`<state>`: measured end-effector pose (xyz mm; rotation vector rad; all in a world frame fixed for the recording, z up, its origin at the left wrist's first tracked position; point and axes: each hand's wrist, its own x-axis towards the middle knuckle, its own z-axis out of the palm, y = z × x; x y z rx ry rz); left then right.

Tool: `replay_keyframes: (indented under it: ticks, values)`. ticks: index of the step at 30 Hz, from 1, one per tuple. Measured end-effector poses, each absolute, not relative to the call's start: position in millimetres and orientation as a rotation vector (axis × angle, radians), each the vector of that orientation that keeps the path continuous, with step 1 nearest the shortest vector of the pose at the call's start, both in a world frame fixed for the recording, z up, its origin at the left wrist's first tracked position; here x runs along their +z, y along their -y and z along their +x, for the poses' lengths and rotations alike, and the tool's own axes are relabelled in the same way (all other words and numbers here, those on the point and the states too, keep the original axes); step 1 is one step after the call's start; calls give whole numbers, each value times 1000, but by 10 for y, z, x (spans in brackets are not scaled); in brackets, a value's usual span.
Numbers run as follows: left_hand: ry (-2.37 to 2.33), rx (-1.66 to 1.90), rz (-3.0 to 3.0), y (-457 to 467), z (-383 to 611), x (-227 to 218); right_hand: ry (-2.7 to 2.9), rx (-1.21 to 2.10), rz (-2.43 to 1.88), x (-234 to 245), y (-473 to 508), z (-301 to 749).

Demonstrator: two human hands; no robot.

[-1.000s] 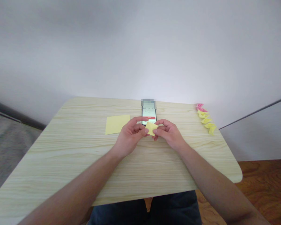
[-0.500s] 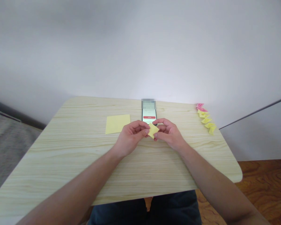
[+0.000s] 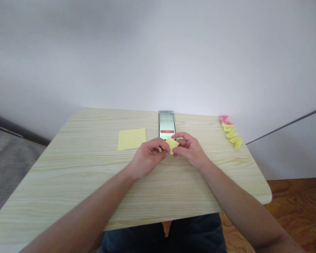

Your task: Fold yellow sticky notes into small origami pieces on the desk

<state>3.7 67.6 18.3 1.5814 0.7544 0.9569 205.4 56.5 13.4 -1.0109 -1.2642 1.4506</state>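
Note:
A small folded piece of yellow paper [image 3: 172, 144] is held up between my two hands, one corner pointing away from me. My left hand [image 3: 150, 156] pinches its lower left edge between thumb and fingers. On the other side, my right hand [image 3: 189, 149] grips the right edge, with the thumb in front and the index finger reaching over the top. The fingers cover parts of the folds. Just behind the paper lies a phone [image 3: 167, 128] with a lit screen, its near end partly hidden by the paper and my fingers.
A flat yellow paper sheet [image 3: 131, 139] lies left of the phone on the wooden table [image 3: 76, 168]. Along the right edge stand several folded yellow paper pieces [image 3: 230, 134] and pink folded paper [image 3: 225, 119]. A white wall [image 3: 158, 63] rises behind the table.
My left fingers have shifted slightly down along the paper's left side, from its upper edge to the lower corner. My right hand stays nearly where it was.

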Motion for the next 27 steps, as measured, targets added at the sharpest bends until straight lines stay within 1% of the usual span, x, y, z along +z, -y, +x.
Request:
replay_keyframes:
  ticks: [13,22,24,27]
  values:
    - [-744,928,1559,-673,32,153,1245,1479,-998,91,-562,2049]
    - [-880,1017,1589,-658,25,150,1143,1645,-899,94,-596,2100]
    - [-921,1072,1553,-656,22,145,1156,1635,-885,93,-596,2098]
    - [-992,1115,1538,-656,13,145,1268,1531,-894,95,-580,2083]
